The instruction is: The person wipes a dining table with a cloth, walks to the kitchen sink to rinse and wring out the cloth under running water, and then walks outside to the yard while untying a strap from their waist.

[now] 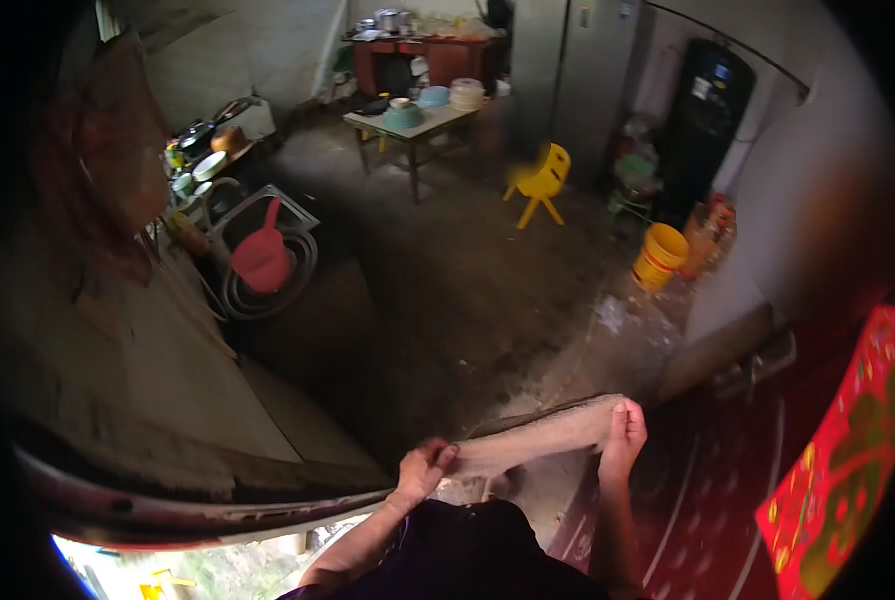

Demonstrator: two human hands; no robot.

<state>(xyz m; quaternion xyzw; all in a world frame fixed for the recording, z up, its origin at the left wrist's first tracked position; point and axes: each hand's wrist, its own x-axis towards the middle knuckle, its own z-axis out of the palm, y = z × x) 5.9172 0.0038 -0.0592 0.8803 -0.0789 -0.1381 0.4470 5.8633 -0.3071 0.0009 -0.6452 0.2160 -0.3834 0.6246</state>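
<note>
Stretched between my two hands is a long beige-pink cloth [537, 442], held in front of my body. My left hand [425, 470] is closed around its left end, with the thumb on top. Its other end is pinched in my right hand [622, 437], which sits a little higher, so the cloth slants up to the right. The top edge of the cloth looks dark and slightly blurred. Parts of the fingers behind the cloth are hidden.
I stand in a doorway by a dark red door [687, 490] bearing a red and gold poster [847, 470]. Ahead are a yellow bucket [659, 256], a yellow chair [541, 180], and a small table [437, 126]. At left, a red dipper [263, 262] lies over basins.
</note>
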